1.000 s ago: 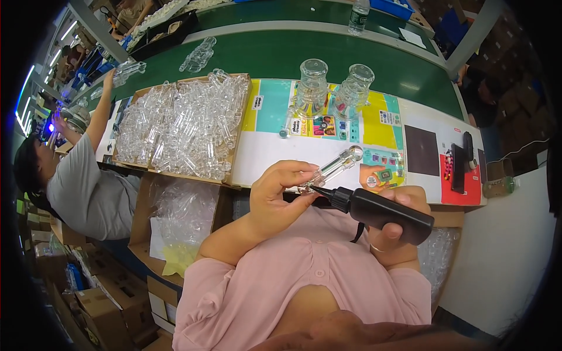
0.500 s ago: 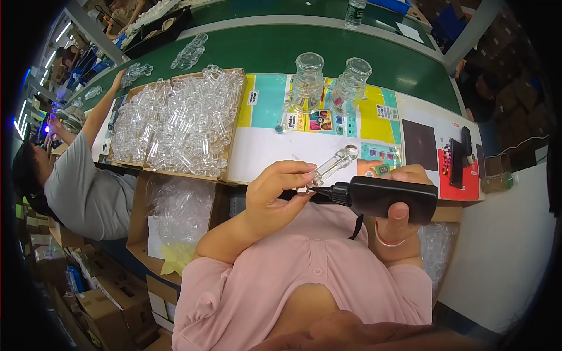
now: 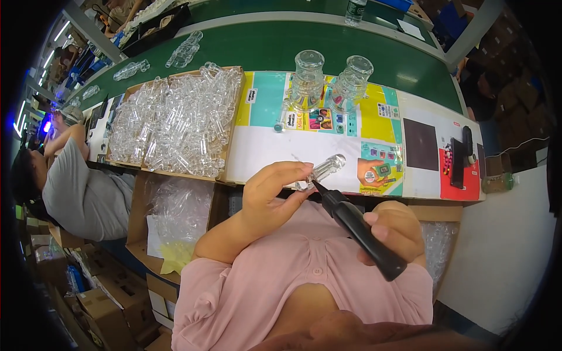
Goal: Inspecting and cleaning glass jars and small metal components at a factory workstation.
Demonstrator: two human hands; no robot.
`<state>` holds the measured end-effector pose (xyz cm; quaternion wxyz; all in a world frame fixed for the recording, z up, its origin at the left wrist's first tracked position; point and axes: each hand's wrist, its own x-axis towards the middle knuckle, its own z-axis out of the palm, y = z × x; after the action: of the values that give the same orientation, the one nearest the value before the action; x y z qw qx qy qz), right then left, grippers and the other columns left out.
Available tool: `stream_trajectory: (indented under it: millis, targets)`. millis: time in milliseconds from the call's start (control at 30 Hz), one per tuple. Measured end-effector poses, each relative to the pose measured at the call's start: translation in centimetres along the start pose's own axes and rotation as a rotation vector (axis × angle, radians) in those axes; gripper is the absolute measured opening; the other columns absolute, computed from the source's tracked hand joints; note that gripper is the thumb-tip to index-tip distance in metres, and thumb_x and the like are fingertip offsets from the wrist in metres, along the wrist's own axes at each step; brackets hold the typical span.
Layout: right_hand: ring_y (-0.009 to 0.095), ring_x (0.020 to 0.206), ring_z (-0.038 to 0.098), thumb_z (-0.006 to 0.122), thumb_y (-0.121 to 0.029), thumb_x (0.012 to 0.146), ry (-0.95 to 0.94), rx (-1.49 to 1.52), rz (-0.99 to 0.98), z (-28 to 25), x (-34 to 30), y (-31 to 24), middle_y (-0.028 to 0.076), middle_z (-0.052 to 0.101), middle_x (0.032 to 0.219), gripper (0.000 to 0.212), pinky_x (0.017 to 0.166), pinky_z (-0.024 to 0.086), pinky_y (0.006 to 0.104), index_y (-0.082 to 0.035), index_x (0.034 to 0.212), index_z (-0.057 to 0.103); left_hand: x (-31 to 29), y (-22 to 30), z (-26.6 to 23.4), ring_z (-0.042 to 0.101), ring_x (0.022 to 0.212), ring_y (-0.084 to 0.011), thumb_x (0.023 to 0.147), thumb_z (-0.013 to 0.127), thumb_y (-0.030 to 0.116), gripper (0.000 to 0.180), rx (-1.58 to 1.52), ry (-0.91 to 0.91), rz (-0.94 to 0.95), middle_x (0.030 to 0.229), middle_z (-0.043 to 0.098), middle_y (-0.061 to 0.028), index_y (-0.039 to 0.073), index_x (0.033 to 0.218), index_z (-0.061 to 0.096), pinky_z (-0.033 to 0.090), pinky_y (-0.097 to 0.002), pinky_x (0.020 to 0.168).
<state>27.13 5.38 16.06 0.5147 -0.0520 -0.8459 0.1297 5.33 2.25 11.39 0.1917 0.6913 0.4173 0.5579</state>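
Note:
My left hand (image 3: 272, 193) pinches a clear glass tube (image 3: 329, 168) by its near end, and the tube's rounded far end points up to the right. In my right hand (image 3: 399, 231) is a black squeeze bottle (image 3: 360, 231), tilted with its base toward me. Its thin pointed nozzle reaches the tube's near end, beside my left fingertips; whether it touches cannot be made out. Beyond my hands, two larger clear glass vessels (image 3: 308, 82) stand upside down on the printed board (image 3: 263, 146). A small clear piece (image 3: 279, 126) lies beside them.
To the left, a cardboard tray (image 3: 234, 126) is heaped with similar clear tubes (image 3: 187, 120). Clear glass pieces (image 3: 186, 50) lie on the green belt (image 3: 252, 47) behind. A co-worker in a grey shirt (image 3: 73, 187) sits at the left. Black tools (image 3: 456, 161) lie at the right.
The black bottle has swung from nearly level to a steep tilt, its base lowered toward me. The tube has tipped slightly. The co-worker's arm has drawn back from the belt.

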Motion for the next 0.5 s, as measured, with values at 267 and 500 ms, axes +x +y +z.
stream_trajectory:
  millis: [267,500]
  targets:
    - [0.025,0.072,0.058,0.069,-0.022,0.075,0.003,0.074,0.063,0.1,-1.0,0.1,0.015,0.054,0.099,0.046,0.060,0.049,0.0347,-0.004,0.109,0.044,-0.6,0.2,-0.1,0.057,0.099,-0.0219,0.075,0.063,-0.007,0.037,-0.418,-0.080,-0.399,0.106,0.059,-0.0169,-0.004,0.111,0.053,0.047,-0.0315,0.085]
    - [0.025,0.072,0.059,0.075,-0.021,0.069,-0.006,0.128,0.045,-0.3,-1.2,0.5,0.015,0.055,0.100,0.051,0.060,0.050,0.0329,-0.003,0.107,0.045,-0.5,0.5,-0.4,0.058,0.100,-0.0226,0.076,0.063,-0.005,0.039,-0.720,-0.104,-0.577,0.107,0.058,-0.0177,-0.005,0.113,0.051,0.046,-0.0325,0.088]
